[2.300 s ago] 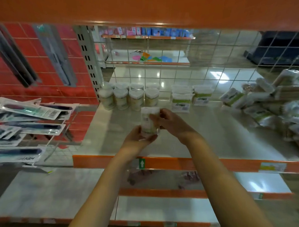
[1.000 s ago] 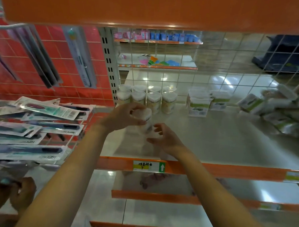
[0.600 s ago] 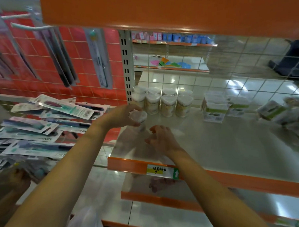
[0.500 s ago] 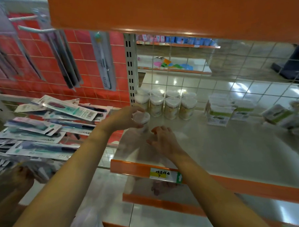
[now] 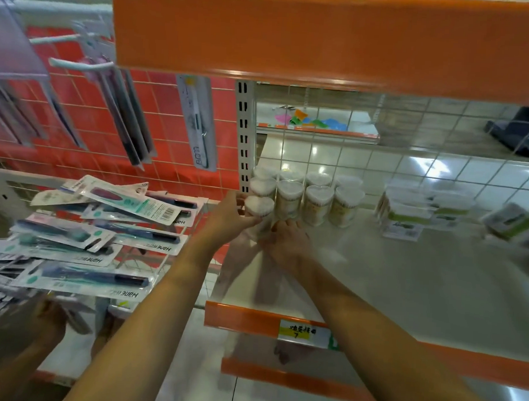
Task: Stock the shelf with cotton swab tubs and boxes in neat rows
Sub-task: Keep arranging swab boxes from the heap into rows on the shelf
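A clear heart-topped cotton swab tub (image 5: 259, 206) stands at the shelf's (image 5: 405, 282) back left, in front of the tubs standing there. My left hand (image 5: 229, 218) grips it by the top from the left. My right hand (image 5: 285, 242) touches its lower part from the front, fingers loosely bent. Several tubs (image 5: 306, 196) stand in two rows against the wire back. To their right sit stacked white and green swab boxes (image 5: 408, 215).
A loose pile of swab packs (image 5: 517, 223) lies at the shelf's right edge. An orange shelf front (image 5: 325, 36) hangs just above. Carded toothbrushes (image 5: 98, 223) lie on the rack to the left. Another person's hands (image 5: 49, 321) are at lower left.
Both hands carried the tub from the shelf's front toward the back left, up to the standing tubs. The view shifted left and closer.
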Action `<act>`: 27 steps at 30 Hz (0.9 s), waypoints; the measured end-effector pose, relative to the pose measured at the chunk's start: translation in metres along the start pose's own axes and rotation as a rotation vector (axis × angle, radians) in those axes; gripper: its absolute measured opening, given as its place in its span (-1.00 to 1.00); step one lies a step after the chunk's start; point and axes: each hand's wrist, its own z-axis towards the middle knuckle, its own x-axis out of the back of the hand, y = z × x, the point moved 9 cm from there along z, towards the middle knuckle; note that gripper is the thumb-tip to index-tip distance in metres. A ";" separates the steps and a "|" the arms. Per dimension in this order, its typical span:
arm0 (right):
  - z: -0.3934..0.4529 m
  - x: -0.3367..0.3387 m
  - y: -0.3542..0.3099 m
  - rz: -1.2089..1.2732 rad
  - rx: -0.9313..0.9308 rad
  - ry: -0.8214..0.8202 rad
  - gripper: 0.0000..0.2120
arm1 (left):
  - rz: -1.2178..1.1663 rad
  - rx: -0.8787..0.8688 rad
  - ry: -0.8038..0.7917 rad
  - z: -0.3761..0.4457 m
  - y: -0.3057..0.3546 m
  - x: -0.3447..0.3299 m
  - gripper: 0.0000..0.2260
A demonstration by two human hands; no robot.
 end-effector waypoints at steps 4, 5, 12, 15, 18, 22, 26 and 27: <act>0.009 0.002 0.001 0.065 -0.035 0.001 -0.56 | -0.018 -0.018 -0.006 0.004 0.000 -0.003 -0.49; 0.011 0.003 0.001 0.066 -0.036 0.000 -0.59 | -0.023 -0.023 -0.011 0.005 0.000 -0.004 -0.49; 0.018 0.007 -0.002 0.084 0.006 0.021 -0.63 | -0.030 -0.059 -0.009 0.017 -0.001 -0.006 -0.48; 0.022 0.006 0.000 0.083 0.002 0.018 -0.67 | -0.033 -0.058 -0.004 0.021 -0.005 -0.007 -0.48; 0.025 0.006 0.000 0.068 0.003 0.018 -0.67 | -0.046 -0.053 0.001 0.020 -0.006 -0.007 -0.48; 0.028 0.006 0.000 0.045 0.011 0.015 -0.67 | -0.058 -0.046 0.019 0.019 -0.006 -0.006 -0.45; 0.030 0.005 0.001 0.010 0.031 0.014 -0.66 | -0.063 -0.024 0.023 0.015 -0.008 -0.005 -0.41; 0.030 0.003 0.005 0.005 0.025 0.001 -0.65 | -0.054 -0.002 0.051 0.013 -0.013 -0.002 -0.41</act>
